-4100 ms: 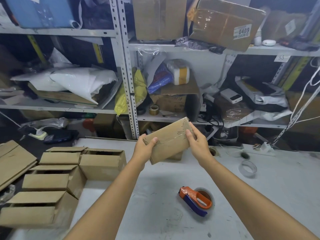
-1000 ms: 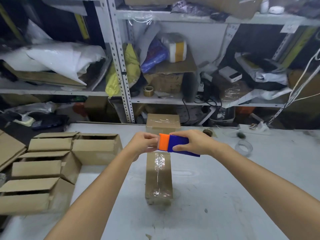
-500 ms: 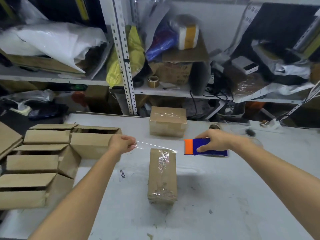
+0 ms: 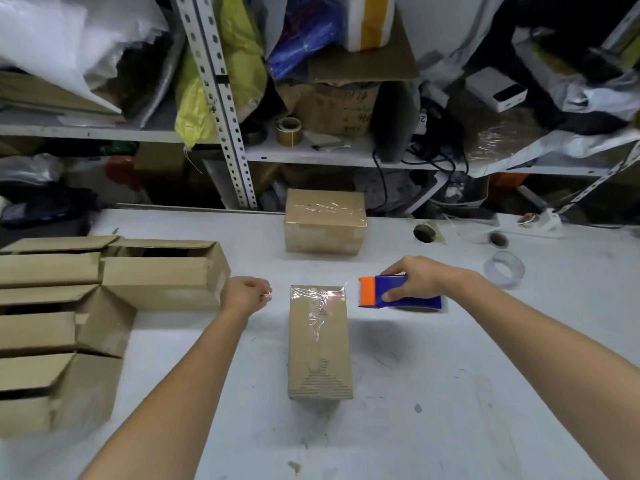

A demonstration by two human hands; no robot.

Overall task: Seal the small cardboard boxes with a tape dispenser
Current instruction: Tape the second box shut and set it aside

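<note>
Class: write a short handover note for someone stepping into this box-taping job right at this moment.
Left hand: closed, pinching what looks like a tape end beside the box.
Right hand: holding the tape dispenser, right of the box.
Middle box: tape on its far end and top, near part bare.
Far box: already taped.
Left: finish this one, then the open boxes at left.

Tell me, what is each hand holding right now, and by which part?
The right hand grips the tape dispenser around its blue body. The left hand is loosely curled and pinches a clear tape end, hard to see.
</note>
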